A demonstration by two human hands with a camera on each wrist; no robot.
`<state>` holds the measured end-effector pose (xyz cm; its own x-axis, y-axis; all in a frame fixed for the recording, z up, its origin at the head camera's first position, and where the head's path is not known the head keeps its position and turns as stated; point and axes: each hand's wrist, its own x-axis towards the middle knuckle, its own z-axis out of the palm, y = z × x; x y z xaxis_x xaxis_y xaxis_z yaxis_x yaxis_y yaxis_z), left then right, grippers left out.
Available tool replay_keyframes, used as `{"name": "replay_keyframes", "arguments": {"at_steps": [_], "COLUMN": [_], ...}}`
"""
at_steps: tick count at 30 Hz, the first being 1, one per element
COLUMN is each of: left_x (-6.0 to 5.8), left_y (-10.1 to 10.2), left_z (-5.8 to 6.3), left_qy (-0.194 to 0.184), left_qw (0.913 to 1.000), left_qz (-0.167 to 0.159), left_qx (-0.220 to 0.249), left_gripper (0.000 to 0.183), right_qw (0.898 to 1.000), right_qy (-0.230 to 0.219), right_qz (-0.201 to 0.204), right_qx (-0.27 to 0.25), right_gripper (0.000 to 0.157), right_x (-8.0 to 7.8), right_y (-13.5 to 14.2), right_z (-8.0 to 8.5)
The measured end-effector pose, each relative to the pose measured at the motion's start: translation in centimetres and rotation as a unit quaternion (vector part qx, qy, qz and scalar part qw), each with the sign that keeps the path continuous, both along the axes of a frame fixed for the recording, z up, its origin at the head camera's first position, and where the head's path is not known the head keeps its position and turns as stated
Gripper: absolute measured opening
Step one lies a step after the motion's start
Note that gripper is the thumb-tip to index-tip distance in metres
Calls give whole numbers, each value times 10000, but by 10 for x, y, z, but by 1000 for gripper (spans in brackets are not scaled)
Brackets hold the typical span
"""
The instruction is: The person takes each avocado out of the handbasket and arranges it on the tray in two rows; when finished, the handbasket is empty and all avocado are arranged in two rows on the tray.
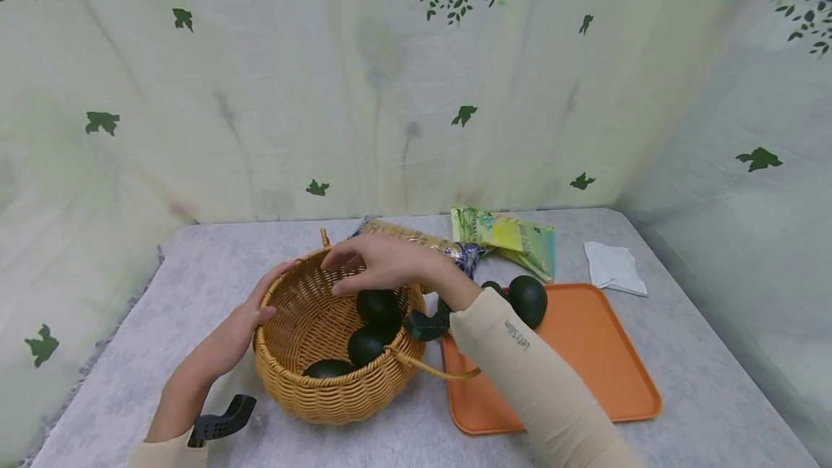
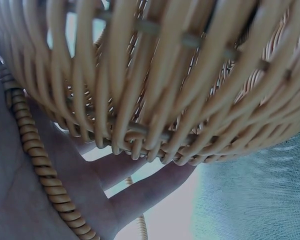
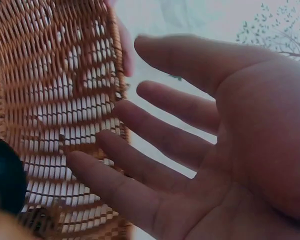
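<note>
A wicker basket (image 1: pixel 286 388) stands tilted toward me with three dark green avocados (image 1: pixel 328 368) visible inside. My left hand (image 1: pixel 250 309) grips its rim at the left, thumb over the inside and fingers along the outer weave. In the left wrist view a wrapped wicker handle (image 2: pixel 45 172) crosses that palm. Over the basket's mouth is my right hand (image 1: pixel 390 262), above the avocados. The right wrist view shows its fingers (image 3: pixel 160 132) spread and nothing held. At the tray's far left edge sit two more avocados (image 1: pixel 528 301), one partly hidden by my right forearm.
An orange tray (image 1: pixel 591 352) lies right of the basket, partly under my right sleeve. Behind stand a gold and blue packet (image 1: pixel 416 235) and green-yellow packets (image 1: pixel 510 233). A white tissue packet (image 1: pixel 613 267) lies at the far right. A patterned curtain (image 1: pixel 390 92) closes off the back.
</note>
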<state>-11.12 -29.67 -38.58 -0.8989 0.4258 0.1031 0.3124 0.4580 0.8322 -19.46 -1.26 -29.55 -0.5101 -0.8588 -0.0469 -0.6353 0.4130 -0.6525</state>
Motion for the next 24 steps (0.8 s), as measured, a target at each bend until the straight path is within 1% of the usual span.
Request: {"name": "replay_keyframes", "arguments": {"at_steps": [3, 6, 10, 13, 15, 17, 19, 24], "left_x": [0, -1, -3, -3, -2, -2, -2, -1], "left_y": [0, -1, -1, -1, -1, 0, 0, 0], "left_z": [0, 0, -1, -2, -2, -1, -1, 0], "left_qy": [6, 3, 59, 152, 160, 133, 96, 37], "left_qw": [10000, 10000, 10000, 9999, 9998, 9999, 9999, 10000], "left_qz": [-10, -19, -30, -64, -66, -63, -45, 18], "left_qx": [0, 5, -3, -24, -36, -49, -50, -45], "left_gripper": [58, 57, 57, 57, 56, 56, 57, 57], "right_qw": [10000, 9999, 9985, 9951, 9932, 9925, 9927, 9974], "right_qy": [-60, -72, -484, -892, -1064, -1136, -1122, -681], "right_qz": [10, -88, -134, -129, -152, -178, -190, -232], "right_qx": [-58, -39, -222, -410, -449, -421, -391, -17], "right_gripper": [45, 46, 46, 48, 49, 49, 49, 48], "right_x": [-4, -5, -4, -4, -4, -6, -7, -11], "right_y": [0, -2, -8, -14, -18, -20, -22, -24], "right_z": [3, 6, 4, 0, -4, -9, -12, -20]}}
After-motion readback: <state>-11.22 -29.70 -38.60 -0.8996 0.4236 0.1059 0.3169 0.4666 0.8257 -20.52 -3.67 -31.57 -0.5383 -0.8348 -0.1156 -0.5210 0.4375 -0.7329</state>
